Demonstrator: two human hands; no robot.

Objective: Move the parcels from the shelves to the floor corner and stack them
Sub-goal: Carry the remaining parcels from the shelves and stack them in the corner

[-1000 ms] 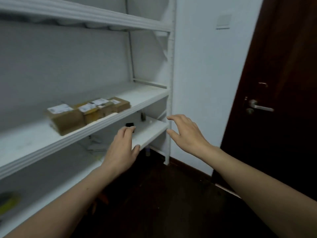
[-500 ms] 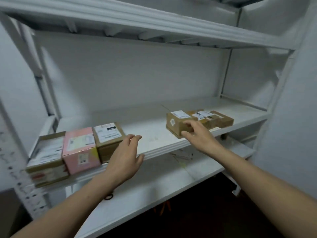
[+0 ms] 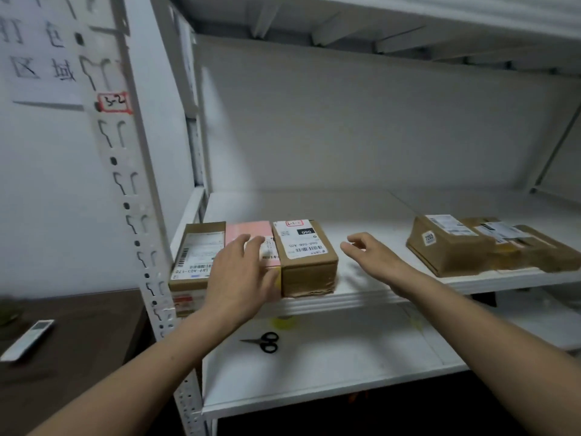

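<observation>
Three parcels stand side by side at the left end of the middle shelf (image 3: pixel 371 215): a brown box with a barcode label (image 3: pixel 195 256), a pink box (image 3: pixel 248 232) and a brown box with a white label (image 3: pixel 303 256). My left hand (image 3: pixel 242 278) hovers over the front of the pink box with fingers spread, holding nothing. To the right of the labelled brown box, my right hand (image 3: pixel 371 256) is open above the shelf. Further right lie several flat brown parcels (image 3: pixel 452 243).
Black scissors (image 3: pixel 262 341) and a yellow tape roll (image 3: pixel 283 322) lie on the lower shelf. A perforated white upright (image 3: pixel 132 196) frames the rack's left side. Left of it is a dark table (image 3: pixel 78 341) with a white remote (image 3: pixel 28 339).
The view swung left from the door to the rack's left end. My right hand left the flat parcels on the right; both hands now flank the left group of boxes.
</observation>
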